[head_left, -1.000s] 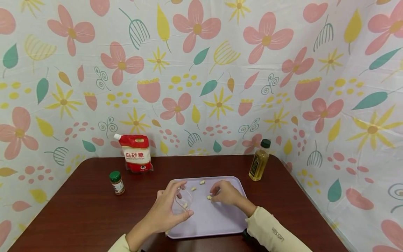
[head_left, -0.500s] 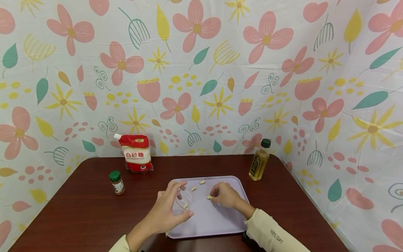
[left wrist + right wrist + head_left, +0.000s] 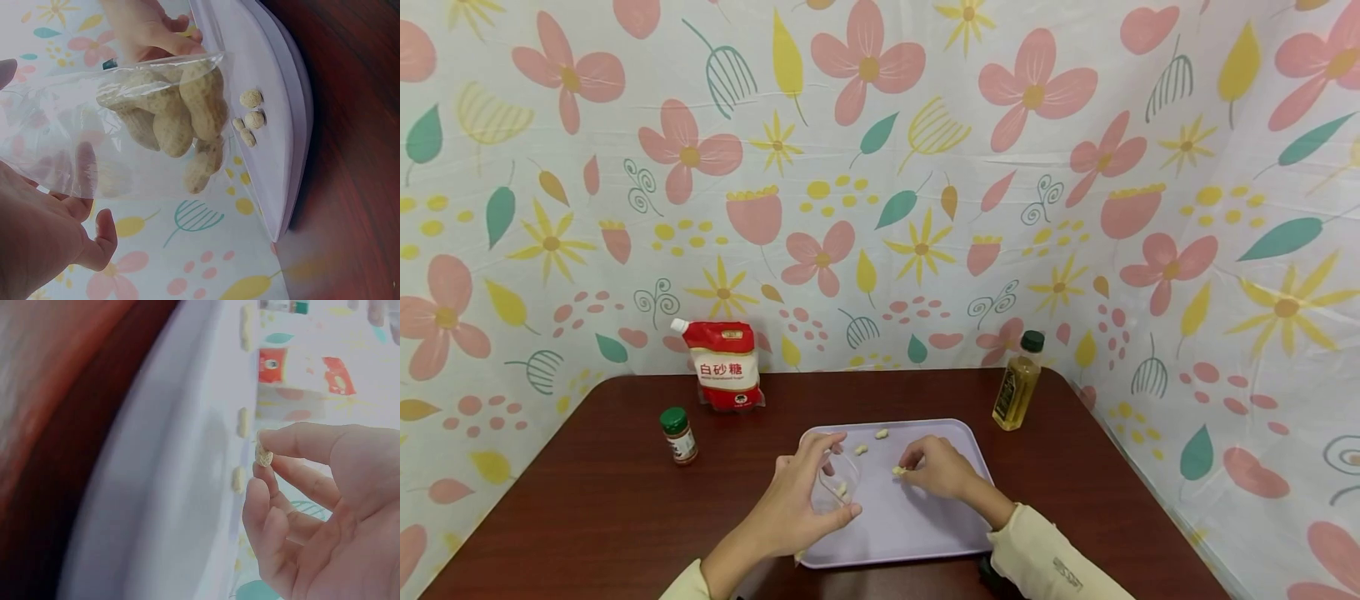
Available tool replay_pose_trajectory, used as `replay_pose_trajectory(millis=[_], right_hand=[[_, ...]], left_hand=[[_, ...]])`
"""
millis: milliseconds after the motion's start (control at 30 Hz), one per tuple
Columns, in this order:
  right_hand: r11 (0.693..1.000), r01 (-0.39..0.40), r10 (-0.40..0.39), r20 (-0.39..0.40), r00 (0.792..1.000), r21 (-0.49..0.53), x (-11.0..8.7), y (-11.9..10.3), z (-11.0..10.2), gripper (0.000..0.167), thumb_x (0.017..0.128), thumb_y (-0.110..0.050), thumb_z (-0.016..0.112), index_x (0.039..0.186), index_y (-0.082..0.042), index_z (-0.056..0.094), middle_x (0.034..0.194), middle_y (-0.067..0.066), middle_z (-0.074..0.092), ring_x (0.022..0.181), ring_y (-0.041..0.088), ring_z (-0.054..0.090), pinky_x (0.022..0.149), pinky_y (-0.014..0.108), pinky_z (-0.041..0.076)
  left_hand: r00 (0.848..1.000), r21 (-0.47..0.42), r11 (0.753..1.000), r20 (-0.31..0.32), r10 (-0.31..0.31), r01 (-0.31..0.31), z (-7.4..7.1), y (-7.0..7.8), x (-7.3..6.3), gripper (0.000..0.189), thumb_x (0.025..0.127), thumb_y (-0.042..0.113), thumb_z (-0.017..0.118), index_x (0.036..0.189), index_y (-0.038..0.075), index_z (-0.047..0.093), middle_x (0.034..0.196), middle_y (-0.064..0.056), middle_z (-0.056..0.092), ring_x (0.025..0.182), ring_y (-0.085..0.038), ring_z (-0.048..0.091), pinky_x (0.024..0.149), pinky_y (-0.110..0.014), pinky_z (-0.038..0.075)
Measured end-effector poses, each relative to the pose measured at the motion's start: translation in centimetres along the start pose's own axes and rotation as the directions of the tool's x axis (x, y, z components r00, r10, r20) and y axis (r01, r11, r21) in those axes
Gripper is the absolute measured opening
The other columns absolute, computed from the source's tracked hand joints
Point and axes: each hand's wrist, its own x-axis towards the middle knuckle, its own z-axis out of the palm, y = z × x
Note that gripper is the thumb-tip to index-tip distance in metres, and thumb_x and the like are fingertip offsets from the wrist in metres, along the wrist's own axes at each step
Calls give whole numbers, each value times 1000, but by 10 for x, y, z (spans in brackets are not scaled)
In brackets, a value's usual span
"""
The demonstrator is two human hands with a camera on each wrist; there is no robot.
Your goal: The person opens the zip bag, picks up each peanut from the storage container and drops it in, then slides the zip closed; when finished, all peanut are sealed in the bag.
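A flower-printed backdrop (image 3: 880,208) is hanging behind a dark reddish-brown table (image 3: 572,508); a pale lilac tray (image 3: 917,529) is lying flat on the tabletop, and two cream sleeves (image 3: 1052,554) are reaching in from the near side; the left hand (image 3: 797,504) is holding a clear container (image 3: 65,112) over the left part of the tray, its thumb and fingers spreading wide and curving around the walls; the right hand (image 3: 942,468) is leaning over the middle of the tray, its thumb and fingertips meeting on one small peanut (image 3: 264,455), its other fingers bending loosely below. A red-and-white sugar pouch (image 3: 726,367) is standing at the back left, near the backdrop; a green-capped bottle (image 3: 1018,385) of yellow liquid is standing at the back right, beyond the tray's corner; a small green-lidded jar (image 3: 679,436) is standing in front of the pouch, left of the tray; several peanuts (image 3: 172,128) are resting together inside the container, towards its lower end; three loose peanuts (image 3: 243,422) are lying apart on the tray; the pinched one is sitting at the right fingertips, and I cannot tell whether it is touching the tray.
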Motion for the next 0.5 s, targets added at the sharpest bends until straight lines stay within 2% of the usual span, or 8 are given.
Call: replay_pose_trajectory(millis=[167,267,400,500], right_hand=[[999,32,-32,-19,999,21,-5,-11,-5,6,80,-10,78,82,-14,75,78,-10,65,73,12,59,61,29,46],[997,72,-71,-48,996,24,-9,-18,-8,6,80,-9,78,83,-14,74,79,-9,66,73,10,59,60,27,46],[993,99,-94,-83,992,63,-14,-28,-14,7,80,-10,78,83,-14,74,78,-9,66,62,4,57,55,25,46],[990,100,-91,-92,992,103,-18,-37,-18,6,80,-11,77,83,-15,74,77,-9,66,57,4,56,52,25,47]], left_hand=[[1000,-2,1000,12,-9,9,0,0,0,79,77,39,82,142,19,43,123,8,48,93,-5,53,81,-43,29],[1000,-3,1000,15,-14,14,-1,1,-1,78,77,40,81,142,19,43,123,8,48,93,-6,53,82,-43,29],[1000,-3,1000,14,-12,12,0,1,-1,78,78,40,81,142,19,43,123,9,47,93,-7,54,82,-43,29],[1000,-4,1000,12,-8,8,0,0,-1,78,78,40,81,142,18,43,123,5,49,93,-7,53,82,-44,29]])
